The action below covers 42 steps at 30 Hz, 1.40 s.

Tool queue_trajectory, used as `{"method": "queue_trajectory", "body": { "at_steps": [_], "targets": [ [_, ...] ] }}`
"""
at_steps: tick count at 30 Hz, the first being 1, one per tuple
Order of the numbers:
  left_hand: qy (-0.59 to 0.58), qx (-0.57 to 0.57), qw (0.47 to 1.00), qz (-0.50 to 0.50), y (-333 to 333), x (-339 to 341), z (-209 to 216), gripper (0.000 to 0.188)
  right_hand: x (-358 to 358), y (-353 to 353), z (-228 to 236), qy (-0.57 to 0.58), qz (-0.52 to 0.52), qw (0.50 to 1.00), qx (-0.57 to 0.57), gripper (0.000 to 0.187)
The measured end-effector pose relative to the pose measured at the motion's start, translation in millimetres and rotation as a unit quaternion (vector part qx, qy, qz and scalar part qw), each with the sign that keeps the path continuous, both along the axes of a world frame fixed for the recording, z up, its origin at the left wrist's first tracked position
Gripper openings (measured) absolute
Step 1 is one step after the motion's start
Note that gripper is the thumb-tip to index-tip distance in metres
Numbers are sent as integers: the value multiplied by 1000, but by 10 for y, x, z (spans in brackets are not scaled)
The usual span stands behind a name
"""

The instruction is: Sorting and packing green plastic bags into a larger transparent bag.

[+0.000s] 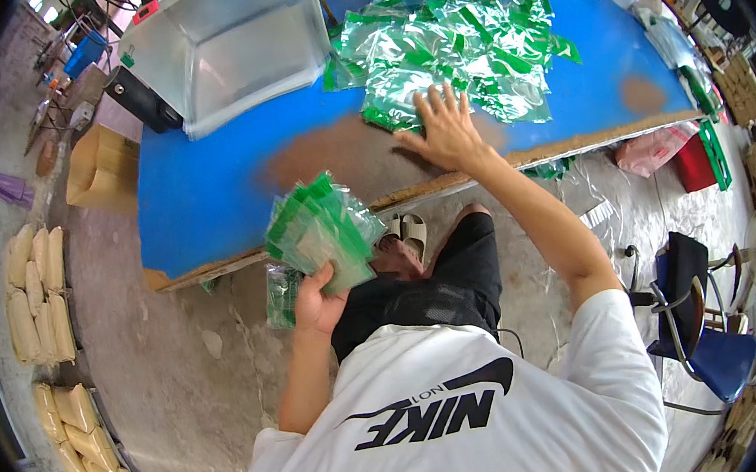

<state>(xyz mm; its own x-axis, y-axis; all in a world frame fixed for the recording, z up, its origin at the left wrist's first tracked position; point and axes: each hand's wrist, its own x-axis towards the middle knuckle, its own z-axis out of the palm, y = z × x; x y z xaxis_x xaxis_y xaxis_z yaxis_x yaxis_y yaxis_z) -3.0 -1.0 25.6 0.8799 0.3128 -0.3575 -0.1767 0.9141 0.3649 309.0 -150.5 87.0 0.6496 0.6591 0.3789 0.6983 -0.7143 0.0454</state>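
Observation:
Closed round a fanned bunch of clear plastic bags with green edges (321, 232), my left hand (319, 301) is held out in front of the table's near edge. My right hand (450, 131) lies with fingers spread at the near side of a loose heap of similar green-and-clear bags (459, 41). Its fingertips meet or nearly meet the lowest bag; whether they press on it I cannot tell. The heap spreads over the far middle of the blue table (219, 192), whose paint is worn to brown in patches.
A translucent plastic bin (251, 52) stands at the table's far left, beside a black box-like device (142, 99). An open cardboard box (103, 167) is left of the table. Stacked tan sacks (38, 296) line the left side. A blue-seated chair (717, 358) stands at right.

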Motion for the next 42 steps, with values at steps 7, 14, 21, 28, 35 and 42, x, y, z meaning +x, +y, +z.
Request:
{"method": "queue_trajectory", "body": {
  "at_steps": [7, 14, 21, 28, 35, 42],
  "targets": [
    [-13, 29, 999, 6, 10, 13, -113, 52, -779, 34, 29, 111, 474, 871, 66, 37],
    [15, 36, 999, 5, 79, -103, -162, 54, -36, 406, -32, 77, 116, 990, -3, 80],
    [-101, -68, 992, 33, -41, -183, -193, 57, -852, 508, 16, 112, 253, 949, 152, 39],
    [63, 43, 993, 89, 30, -85, -168, 48, -649, 485, 297, 184, 254, 927, 206, 41],
    [14, 26, 999, 41, 19, -77, -111, 50, -742, 17, -38, 168, 395, 900, 81, 51],
    [-1, 34, 999, 32, 51, 32, -173, 51, -286, 213, 49, 10, 140, 980, 144, 55]
  ]
}}
